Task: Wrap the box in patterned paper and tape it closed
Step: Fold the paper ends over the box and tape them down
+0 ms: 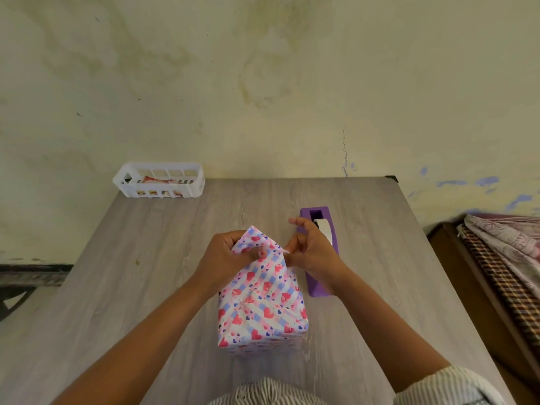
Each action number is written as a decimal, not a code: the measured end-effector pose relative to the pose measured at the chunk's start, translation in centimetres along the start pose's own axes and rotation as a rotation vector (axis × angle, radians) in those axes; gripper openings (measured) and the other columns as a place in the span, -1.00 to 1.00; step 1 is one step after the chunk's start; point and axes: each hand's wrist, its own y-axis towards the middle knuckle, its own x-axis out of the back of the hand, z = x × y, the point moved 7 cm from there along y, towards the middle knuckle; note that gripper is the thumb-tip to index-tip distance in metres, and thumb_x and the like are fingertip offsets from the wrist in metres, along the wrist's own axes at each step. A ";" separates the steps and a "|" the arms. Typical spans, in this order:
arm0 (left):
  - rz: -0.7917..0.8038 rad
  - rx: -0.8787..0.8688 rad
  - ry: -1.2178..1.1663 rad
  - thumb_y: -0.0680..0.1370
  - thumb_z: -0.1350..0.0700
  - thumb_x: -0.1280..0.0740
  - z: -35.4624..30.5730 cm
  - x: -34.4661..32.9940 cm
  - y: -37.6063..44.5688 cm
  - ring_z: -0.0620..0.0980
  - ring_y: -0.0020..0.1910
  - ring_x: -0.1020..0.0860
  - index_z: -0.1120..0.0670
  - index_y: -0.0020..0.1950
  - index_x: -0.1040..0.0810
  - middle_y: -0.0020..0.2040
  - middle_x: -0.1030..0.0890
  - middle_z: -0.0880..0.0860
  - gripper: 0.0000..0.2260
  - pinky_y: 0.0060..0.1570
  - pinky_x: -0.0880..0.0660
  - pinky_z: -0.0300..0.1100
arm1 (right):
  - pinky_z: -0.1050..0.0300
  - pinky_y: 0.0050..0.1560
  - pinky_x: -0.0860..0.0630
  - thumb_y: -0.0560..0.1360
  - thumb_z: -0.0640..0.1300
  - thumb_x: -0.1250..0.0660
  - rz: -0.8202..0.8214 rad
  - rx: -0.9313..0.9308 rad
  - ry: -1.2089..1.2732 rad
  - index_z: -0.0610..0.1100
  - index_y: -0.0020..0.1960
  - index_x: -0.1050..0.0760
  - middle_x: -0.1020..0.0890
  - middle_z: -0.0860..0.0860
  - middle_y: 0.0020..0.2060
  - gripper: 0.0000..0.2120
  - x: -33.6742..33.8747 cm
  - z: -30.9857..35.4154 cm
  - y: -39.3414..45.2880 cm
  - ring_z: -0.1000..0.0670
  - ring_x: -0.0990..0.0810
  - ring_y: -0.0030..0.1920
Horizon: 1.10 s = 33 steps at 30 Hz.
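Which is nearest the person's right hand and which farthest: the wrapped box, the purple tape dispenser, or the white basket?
From the right hand:
1. Wrapped box, its paper pinched by that hand, at the table's middle.
2. Purple tape dispenser, just behind and right of the hand.
3. White basket, at the far left corner.

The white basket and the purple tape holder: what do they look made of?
White basket: likely moulded plastic, matte, with slotted walls and rounded corners. Purple tape holder: probably plastic or painted wood; smooth, flat, uniformly coloured faces leave that open.
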 end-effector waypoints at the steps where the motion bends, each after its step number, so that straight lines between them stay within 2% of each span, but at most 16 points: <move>1: 0.010 0.001 0.007 0.42 0.04 -0.44 -0.1 -0.1 0.0 -0.22 -0.27 -0.63 -0.08 -0.15 -0.56 -0.23 -0.63 -0.18 -0.92 -0.30 -0.52 -0.40 | 0.01 0.01 -0.59 0.34 -0.32 -0.50 -0.023 0.022 -0.018 -0.10 0.39 -0.25 -0.58 -0.12 -0.27 -0.28 0.1 0.2 -0.1 -0.05 -0.62 -0.22; 4: 0.019 0.001 0.051 0.40 0.01 -0.46 -0.1 -0.2 0.0 -0.22 -0.27 -0.62 -0.10 -0.12 -0.55 -0.18 -0.63 -0.17 -0.87 -0.29 -0.51 -0.43 | 0.12 0.00 -0.60 0.35 -0.23 -0.50 -0.077 0.095 -0.133 -0.06 0.41 -0.25 -0.65 -0.08 -0.23 -0.29 0.5 0.8 -0.7 0.00 -0.66 -0.18; 6: 0.007 -0.011 0.081 0.40 -0.01 -0.46 0.0 -0.2 -0.1 -0.17 -0.23 -0.63 -0.07 -0.07 -0.56 -0.15 -0.63 -0.14 -0.84 -0.23 -0.53 -0.41 | 0.13 0.06 -0.59 0.39 -0.22 -0.47 -0.059 0.112 -0.158 -0.04 0.43 -0.23 -0.69 -0.02 -0.19 -0.30 0.6 1.0 -1.1 0.05 -0.67 -0.13; 10: -0.006 -0.030 0.117 0.41 0.00 -0.46 0.0 0.0 -0.2 -0.15 -0.19 -0.62 -0.04 0.00 -0.55 -0.13 -0.61 -0.17 -0.80 -0.19 -0.52 -0.43 | 0.17 0.05 -0.59 0.46 -0.28 -0.38 0.039 0.038 -0.006 -0.02 0.43 -0.21 -0.71 0.00 -0.13 -0.38 0.9 1.0 -1.9 0.04 -0.68 -0.05; 15: 0.033 -0.009 0.103 0.43 0.01 -0.45 0.1 -0.3 -0.3 -0.16 -0.20 -0.62 -0.07 -0.02 -0.54 -0.14 -0.60 -0.18 -0.83 -0.24 -0.51 -0.45 | 0.17 -0.15 -0.60 0.40 -0.38 -0.42 0.052 -0.025 0.125 -0.09 0.38 -0.28 -0.69 -0.06 -0.24 -0.36 1.1 0.9 -1.9 -0.02 -0.68 -0.17; 19: 0.059 0.010 0.079 0.40 0.01 -0.47 0.3 -0.6 -0.3 -0.15 -0.21 -0.63 -0.08 -0.08 -0.54 -0.15 -0.62 -0.16 -0.83 -0.23 -0.52 -0.42 | 0.15 -0.09 -0.62 0.37 -0.39 -0.44 0.035 0.011 -0.008 -0.08 0.41 -0.26 -0.64 -0.05 -0.30 -0.30 0.6 1.4 -1.4 -0.02 -0.67 -0.21; 26: 0.056 0.003 0.104 0.41 -0.02 -0.45 0.7 -0.6 -0.1 -0.13 -0.19 -0.63 -0.06 -0.06 -0.55 -0.15 -0.62 -0.15 -0.84 -0.15 -0.55 -0.35 | 0.22 -0.11 -0.60 0.38 -0.28 -0.48 -0.003 0.107 -0.205 -0.02 0.42 -0.25 -0.61 -0.01 -0.27 -0.30 0.4 2.0 -1.7 0.02 -0.65 -0.20; 33: 0.054 -0.019 0.124 0.40 -0.04 -0.47 0.4 -1.0 0.0 -0.17 -0.21 -0.63 -0.05 -0.04 -0.58 -0.13 -0.63 -0.15 -0.81 -0.20 -0.52 -0.43 | 0.33 -0.14 -0.57 0.39 -0.25 -0.48 -0.109 0.203 -0.342 -0.02 0.39 -0.27 -0.59 0.06 -0.32 -0.34 0.2 2.6 -2.0 0.14 -0.61 -0.25</move>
